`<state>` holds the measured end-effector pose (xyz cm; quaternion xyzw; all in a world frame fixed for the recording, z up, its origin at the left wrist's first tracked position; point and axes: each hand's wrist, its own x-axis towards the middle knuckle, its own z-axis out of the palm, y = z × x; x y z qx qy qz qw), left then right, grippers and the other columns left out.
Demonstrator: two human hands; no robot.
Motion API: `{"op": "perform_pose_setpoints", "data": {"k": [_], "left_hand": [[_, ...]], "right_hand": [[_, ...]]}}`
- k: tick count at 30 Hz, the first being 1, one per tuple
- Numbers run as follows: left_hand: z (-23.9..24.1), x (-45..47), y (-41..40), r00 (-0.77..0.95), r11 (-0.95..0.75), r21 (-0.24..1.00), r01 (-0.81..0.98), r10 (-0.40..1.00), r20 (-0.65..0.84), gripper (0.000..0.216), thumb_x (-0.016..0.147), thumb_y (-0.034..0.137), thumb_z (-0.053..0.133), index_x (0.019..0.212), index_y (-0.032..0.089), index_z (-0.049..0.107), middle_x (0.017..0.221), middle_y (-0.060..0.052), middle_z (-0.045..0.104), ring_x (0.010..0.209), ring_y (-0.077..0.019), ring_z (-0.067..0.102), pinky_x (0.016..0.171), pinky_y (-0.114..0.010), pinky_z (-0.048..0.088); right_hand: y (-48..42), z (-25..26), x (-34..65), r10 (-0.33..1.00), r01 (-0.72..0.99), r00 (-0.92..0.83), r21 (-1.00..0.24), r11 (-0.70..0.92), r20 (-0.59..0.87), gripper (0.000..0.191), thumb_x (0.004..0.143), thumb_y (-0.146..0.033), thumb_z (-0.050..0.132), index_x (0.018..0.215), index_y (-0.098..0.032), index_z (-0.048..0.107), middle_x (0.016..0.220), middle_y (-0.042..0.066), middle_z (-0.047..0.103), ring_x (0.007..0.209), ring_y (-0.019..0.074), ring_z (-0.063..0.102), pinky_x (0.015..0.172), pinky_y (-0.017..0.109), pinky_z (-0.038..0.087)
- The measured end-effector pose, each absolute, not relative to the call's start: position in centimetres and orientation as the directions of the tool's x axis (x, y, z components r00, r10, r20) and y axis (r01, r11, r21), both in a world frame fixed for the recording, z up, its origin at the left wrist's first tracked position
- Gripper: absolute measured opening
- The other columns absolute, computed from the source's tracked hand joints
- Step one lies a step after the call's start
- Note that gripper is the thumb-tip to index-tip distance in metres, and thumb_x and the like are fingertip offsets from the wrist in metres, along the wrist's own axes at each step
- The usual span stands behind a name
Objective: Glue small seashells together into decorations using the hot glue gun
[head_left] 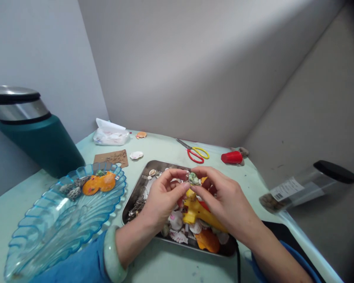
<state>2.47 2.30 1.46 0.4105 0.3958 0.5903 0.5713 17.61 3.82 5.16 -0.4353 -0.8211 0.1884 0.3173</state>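
The table [212, 269] has a smooth, pale green top. Near its front edge lies a shallow metal tray [137, 192] with rounded corners and a dull sheen, crowded with ribbed and ruffled white shells [176, 221], a rough orange shell [208, 239] at its near edge and a tangle of thin wiry metal pieces [137, 207] along its left side. A glossy yellow plastic tool [196, 212] sits in the tray below the hands. Toward the table's left edge, a scalloped, translucent blue dish [76, 224] carries ridged orange shells [99, 183] and speckled, rounded dark-and-white pieces [74, 190]. Steel scissors [196, 153] with red and yellow loops lie near the far edge.

Above the tray is a small lumpy piece [194, 179], mottled green and whitish, its surface uneven. The right hand [224, 192] pinches it between thumb and forefinger; the left hand [162, 192] has thumb and forefinger drawn together just beside it, and whether they grip anything I cannot tell.
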Motion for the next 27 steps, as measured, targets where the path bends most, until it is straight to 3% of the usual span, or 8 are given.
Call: {"op": "perform_pose_setpoints", "data": {"k": [11, 16, 22, 27], "left_hand": [[1.7, 2.6, 2.1, 0.001, 0.004, 0.946, -0.325, 1.0, -0.003, 0.02, 0.075, 0.034, 0.067, 0.08, 0.017, 0.057, 0.049, 0.007, 0.05, 0.042, -0.0067, 0.043, 0.046, -0.02, 0.038], [1.5, 2.6, 2.3, -0.075, -0.002, 0.986, -0.167, 0.997, -0.011, 0.017, 0.077, 0.032, 0.063, 0.075, 0.017, 0.056, 0.054, 0.006, 0.049, 0.043, -0.0069, 0.044, 0.045, -0.02, 0.035], [0.7, 2.4, 2.3, -0.148, -0.315, 0.923, 0.222, 0.925, 0.351, 0.007, 0.083, 0.02, 0.057, 0.079, 0.018, 0.063, 0.081, -0.002, 0.06, 0.073, -0.0136, 0.056, 0.061, -0.023, 0.043], [0.8, 2.5, 1.8, -0.102, -0.442, 0.857, 0.264, 0.871, 0.481, 0.011, 0.084, 0.015, 0.055, 0.081, 0.02, 0.064, 0.09, -0.004, 0.06, 0.088, -0.017, 0.057, 0.069, -0.026, 0.047]], "right_hand": [[4.0, 4.9, 17.7, 0.801, 0.59, -0.457, -0.543, 0.598, 0.386, 0.031, 0.082, -0.005, 0.053, 0.108, -0.023, 0.056, 0.105, 0.003, 0.062, 0.092, 0.0195, 0.06, 0.081, 0.033, 0.045], [4.0, 5.0, 17.8, 0.805, 0.621, -0.485, -0.513, 0.593, 0.342, 0.035, 0.082, -0.005, 0.051, 0.112, -0.023, 0.055, 0.11, 0.004, 0.06, 0.092, 0.0201, 0.059, 0.081, 0.035, 0.046], [4.2, 5.1, 18.4, 0.829, 0.653, -0.506, -0.523, 0.548, 0.236, 0.043, 0.082, -0.009, 0.054, 0.122, -0.025, 0.05, 0.12, 0.005, 0.056, 0.095, 0.0198, 0.059, 0.083, 0.036, 0.047], [4.3, 5.3, 18.5, 0.837, 0.655, -0.486, -0.529, 0.54, 0.253, 0.034, 0.084, -0.013, 0.055, 0.116, -0.024, 0.055, 0.114, 0.005, 0.061, 0.094, 0.0201, 0.06, 0.082, 0.036, 0.048]]}}
